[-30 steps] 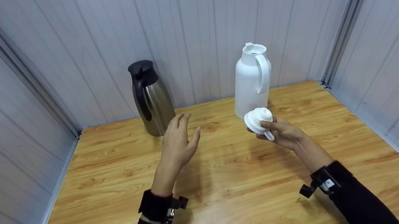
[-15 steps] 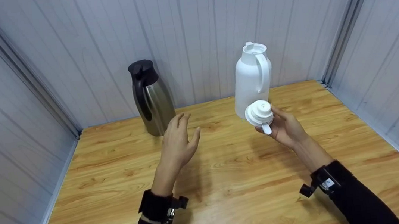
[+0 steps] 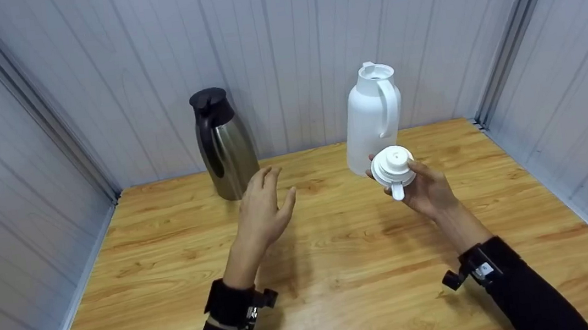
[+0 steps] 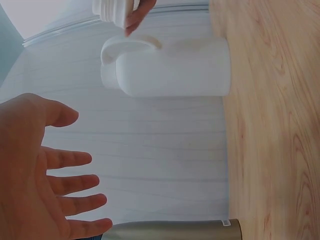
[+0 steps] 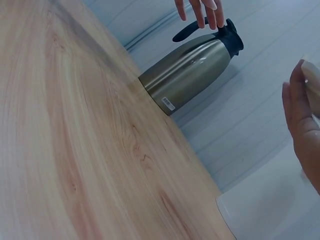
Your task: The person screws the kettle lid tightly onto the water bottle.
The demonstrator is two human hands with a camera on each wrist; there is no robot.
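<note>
Standing upright at the back left of the wooden counter (image 3: 339,270), near the grey panelled wall (image 3: 268,35): a brushed steel vacuum jug with a black lid and handle (image 3: 223,142), lid seated, out of the way of both hands. Hovering above the counter in front of that jug: the left hand (image 3: 265,211), fingers straight and slightly spread, holding nothing, apparently kept free. Standing further right, mouth uncovered: a white plastic vacuum jug with a loop handle (image 3: 373,117). Being held just in front of it, clear of the counter: a white round screw stopper with a small tab (image 3: 393,169), pinched in the curled fingers of the right hand (image 3: 428,189), underside turned toward the head camera, seemingly for inspection.
</note>
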